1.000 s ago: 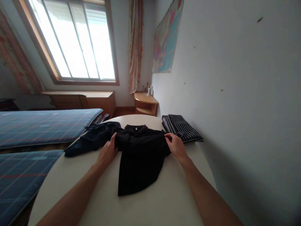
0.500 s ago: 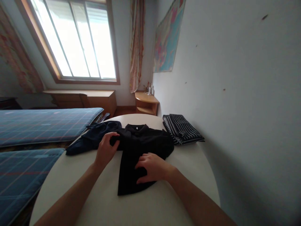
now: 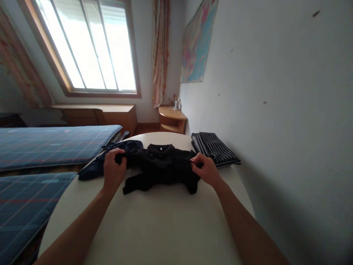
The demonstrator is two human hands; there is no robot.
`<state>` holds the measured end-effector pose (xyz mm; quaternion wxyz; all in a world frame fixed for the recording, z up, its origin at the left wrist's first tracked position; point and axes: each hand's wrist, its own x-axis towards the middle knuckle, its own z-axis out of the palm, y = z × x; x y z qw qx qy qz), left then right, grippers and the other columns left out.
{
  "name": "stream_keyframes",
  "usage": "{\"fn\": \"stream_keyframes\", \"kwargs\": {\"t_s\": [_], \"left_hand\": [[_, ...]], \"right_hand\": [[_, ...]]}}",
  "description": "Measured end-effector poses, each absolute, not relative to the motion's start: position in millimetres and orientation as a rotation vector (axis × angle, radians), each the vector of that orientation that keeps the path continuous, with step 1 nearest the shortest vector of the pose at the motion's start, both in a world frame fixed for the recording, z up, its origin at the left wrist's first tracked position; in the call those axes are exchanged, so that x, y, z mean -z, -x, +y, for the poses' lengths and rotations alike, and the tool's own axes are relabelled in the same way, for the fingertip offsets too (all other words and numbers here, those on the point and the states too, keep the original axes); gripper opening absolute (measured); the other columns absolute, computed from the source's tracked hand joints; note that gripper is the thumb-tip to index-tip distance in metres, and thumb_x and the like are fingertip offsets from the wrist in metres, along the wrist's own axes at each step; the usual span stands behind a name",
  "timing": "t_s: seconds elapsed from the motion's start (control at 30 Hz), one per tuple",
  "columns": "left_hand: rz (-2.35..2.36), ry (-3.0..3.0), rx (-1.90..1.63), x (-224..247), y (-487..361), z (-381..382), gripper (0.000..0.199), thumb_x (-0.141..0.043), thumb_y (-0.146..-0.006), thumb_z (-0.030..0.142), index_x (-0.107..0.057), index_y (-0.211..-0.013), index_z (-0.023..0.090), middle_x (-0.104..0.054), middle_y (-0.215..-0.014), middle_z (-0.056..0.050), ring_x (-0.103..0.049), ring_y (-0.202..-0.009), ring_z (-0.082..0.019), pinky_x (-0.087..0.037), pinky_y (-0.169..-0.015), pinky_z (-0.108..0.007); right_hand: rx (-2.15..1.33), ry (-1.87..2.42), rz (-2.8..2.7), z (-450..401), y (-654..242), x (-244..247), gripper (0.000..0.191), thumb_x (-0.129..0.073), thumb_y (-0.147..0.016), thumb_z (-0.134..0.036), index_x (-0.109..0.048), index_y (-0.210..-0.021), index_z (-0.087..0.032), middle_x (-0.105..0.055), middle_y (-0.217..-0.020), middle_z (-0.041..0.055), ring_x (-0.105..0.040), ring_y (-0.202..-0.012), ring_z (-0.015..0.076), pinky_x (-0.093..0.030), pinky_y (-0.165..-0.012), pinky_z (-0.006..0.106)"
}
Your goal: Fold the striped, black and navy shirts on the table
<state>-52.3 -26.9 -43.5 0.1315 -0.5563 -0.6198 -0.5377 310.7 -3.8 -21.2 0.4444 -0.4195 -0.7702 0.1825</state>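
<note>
A black collared shirt lies on the round white table, its collar at the far side. The cloth is bunched, with a strip jutting out toward the near left. My left hand pinches the shirt's left part, fingers closed on the black cloth. On the opposite side, my right hand has thumb and fingertips closed on the shirt's right edge. Behind my left hand is a dark navy garment, loosely heaped. A folded black garment with white stripes lies just beyond my right hand.
Two blue plaid mattresses lie left of the table. A white wall runs close along the right. Beyond the table are a wooden desk, a corner shelf and a window.
My right hand has moved away from me and right, onto the shirt's edge. My left hand has shifted left. The shirt's near part, earlier spread toward me, is now drawn up and bunched.
</note>
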Motion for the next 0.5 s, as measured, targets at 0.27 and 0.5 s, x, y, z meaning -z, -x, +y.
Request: {"fn": "stream_keyframes", "kwargs": {"t_s": [0.27, 0.5], "left_hand": [[-1.901, 1.703, 1.434, 55.3, 54.5, -19.4, 0.023, -0.049, -0.083, 0.023, -0.057, -0.104, 0.019, -0.062, -0.11, -0.012, -0.052, -0.119, -0.031, -0.04, -0.108, -0.049], [-1.734, 2.15, 1.076, 74.2, 31.5, -23.4, 0.035, -0.055, -0.088, 0.034, -0.058, -0.119, 0.019, -0.053, -0.135, -0.012, -0.035, -0.139, -0.032, -0.031, -0.117, -0.051]], "right_hand": [[-0.247, 1.309, -1.716, 27.2, -337.6, 40.4, 0.028, -0.055, -0.079, -0.022, -0.066, -0.104, -0.017, -0.072, -0.093, 0.006, -0.065, -0.074, 0.0184, -0.051, -0.078, 0.034], [-0.204, 1.028, -2.187, 4.4, -311.5, 33.0, 0.044, -0.048, -0.085, -0.017, -0.064, -0.126, -0.025, -0.056, -0.139, 0.0069, -0.046, -0.133, 0.0216, -0.032, -0.115, 0.043]]}}
